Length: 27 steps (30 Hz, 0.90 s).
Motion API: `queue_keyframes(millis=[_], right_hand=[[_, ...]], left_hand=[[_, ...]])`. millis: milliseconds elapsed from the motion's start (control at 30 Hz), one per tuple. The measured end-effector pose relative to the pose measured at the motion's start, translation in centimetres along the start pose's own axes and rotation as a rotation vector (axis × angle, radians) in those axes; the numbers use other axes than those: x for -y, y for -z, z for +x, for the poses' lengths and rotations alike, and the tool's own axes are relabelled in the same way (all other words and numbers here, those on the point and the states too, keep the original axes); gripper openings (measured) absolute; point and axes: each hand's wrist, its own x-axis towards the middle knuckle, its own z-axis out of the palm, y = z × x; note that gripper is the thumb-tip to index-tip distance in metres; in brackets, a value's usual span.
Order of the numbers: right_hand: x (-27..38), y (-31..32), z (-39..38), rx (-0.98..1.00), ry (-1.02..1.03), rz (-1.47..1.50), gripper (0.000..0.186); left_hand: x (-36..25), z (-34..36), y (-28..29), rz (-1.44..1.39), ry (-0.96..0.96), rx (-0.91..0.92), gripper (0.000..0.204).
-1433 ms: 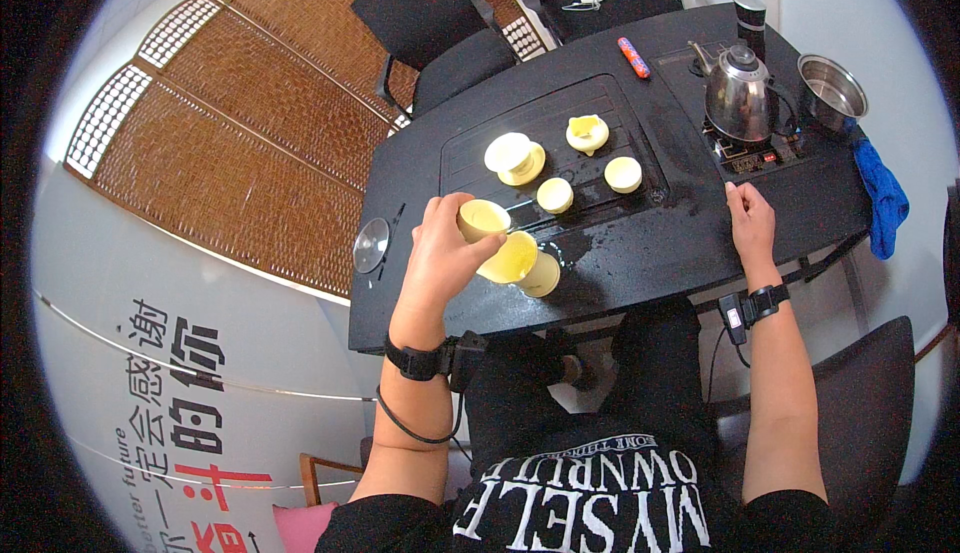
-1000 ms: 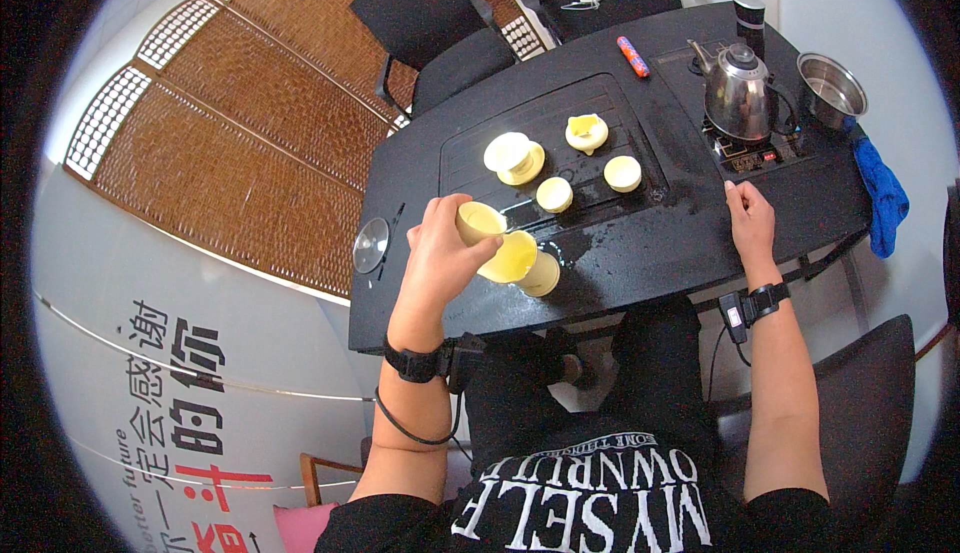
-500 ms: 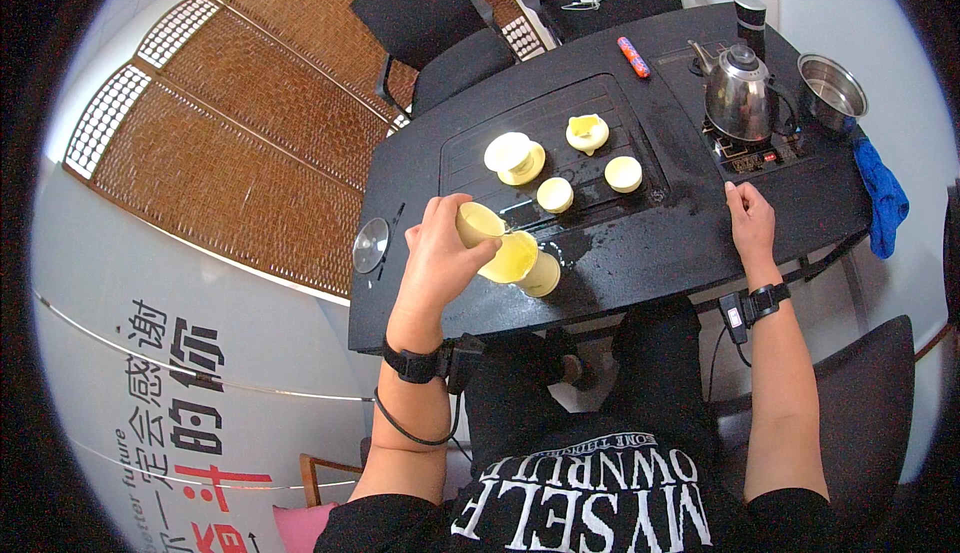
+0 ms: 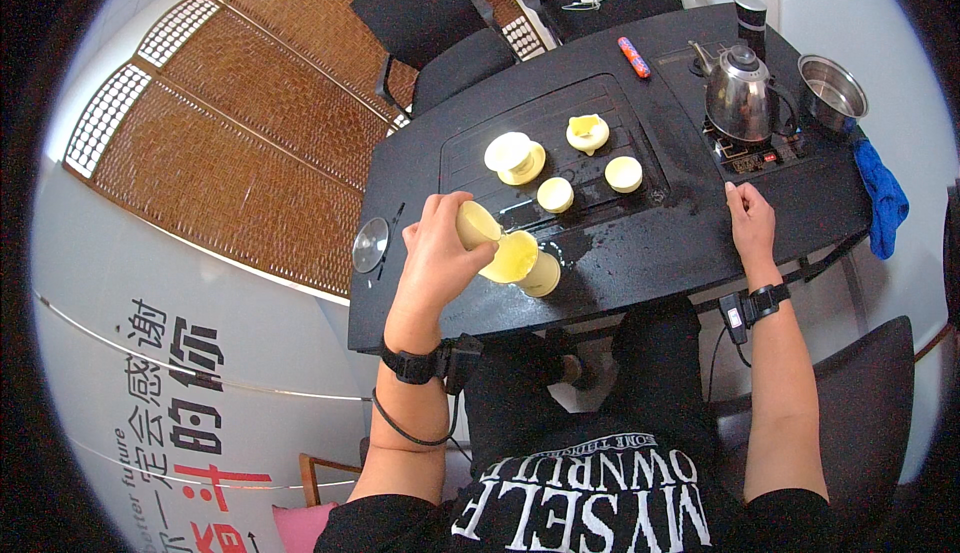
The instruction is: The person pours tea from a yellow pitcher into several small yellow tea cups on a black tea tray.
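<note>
Left hand [image 4: 436,258] closed around a wide yellow cup [image 4: 478,225], gripping it by its sides near the rim. Landmark for all places: the tall yellow vessel [image 4: 543,275], which appears to stand upright on the black table [image 4: 640,278]. Cup held to the left of the vessel, slightly beyond it, tilted so its lip sits at the edge of the vessel's mouth. Pale glint at the lip, possibly liquid; too small to confirm, as is any contact between lip and mouth.

Right hand [image 4: 753,221] loosely curled, well to the right of the vessel, near the table edge; nothing visible in it.

Risks (judgement): too steep a tilt, or a drift of the wrist, could send liquid past the vessel's mouth. Wet marks [image 4: 575,250] lie just right of the vessel; damp fingers might let the cup slip. A knock from the cup could tip the vessel, since no hand steadies it.

Cup relative to left hand: within the grasp, on the hand's right side, between palm and vessel, its opening turned toward the vessel.
</note>
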Motion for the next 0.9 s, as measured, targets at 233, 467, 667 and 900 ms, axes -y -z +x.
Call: queue_keyframes(millis=[233,467,667,900], right_hand=[[0.2,0.0,0.0,0.012,-0.017,0.0,0.037],[0.1,0.1,0.1,0.018,-0.019,0.004,0.037],[-0.1,0.0,0.0,0.005,-0.021,-0.026,0.037],[0.0,0.0,0.1,0.014,-0.002,-0.036,0.038]], left_hand=[[0.1,-0.1,0.0,0.068,-0.105,-0.022,0.055],[-0.8,-0.5,-0.6,0.23,-0.278,-0.087,0.052],[-0.2,-0.7,-1.7,0.317,-0.39,-0.019,0.05],[3.7,0.4,-2.1,-0.018,-0.261,-0.082,0.06]])
